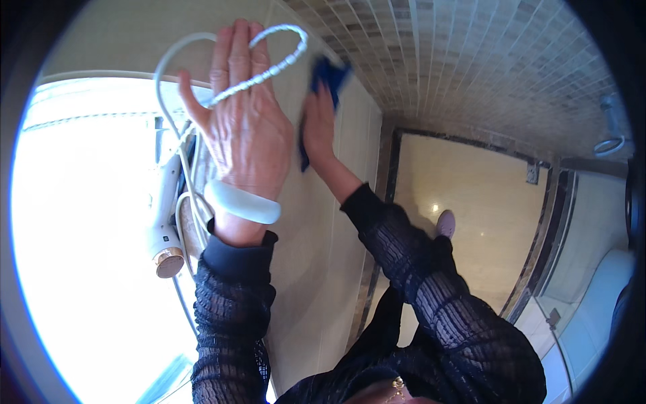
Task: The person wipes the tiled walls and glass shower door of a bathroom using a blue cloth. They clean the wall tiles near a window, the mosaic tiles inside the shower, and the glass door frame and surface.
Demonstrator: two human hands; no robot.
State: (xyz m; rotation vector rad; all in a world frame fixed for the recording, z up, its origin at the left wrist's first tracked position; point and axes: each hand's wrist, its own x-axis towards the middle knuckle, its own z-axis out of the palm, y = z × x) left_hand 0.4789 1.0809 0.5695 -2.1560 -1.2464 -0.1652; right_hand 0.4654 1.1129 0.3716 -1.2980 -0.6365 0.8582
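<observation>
My left hand [250, 126], with a pale bangle at its wrist, is raised before the beige surface, its fingers nearly straight. A white cord [161, 86] runs behind the fingers, and its spiral-patterned part [275, 70] loops out and crosses over their backs. The palm is hidden, so whether it grips the cord is unclear. To the right, my right hand [319, 123] presses a dark blue cloth [330, 76] on the beige surface; both are slightly blurred. Below and left of my left hand is a white hair dryer [164, 227] with a gold-coloured end, cords beside it.
Very bright glare [75, 202] fills the left side. A tiled wall [454, 55] with a metal ring fitting [609, 145] stands at the upper right. The beige floor [474, 202] has a dark border, and a shoe [445, 223] rests on it. A glass panel [560, 343] is at the lower right.
</observation>
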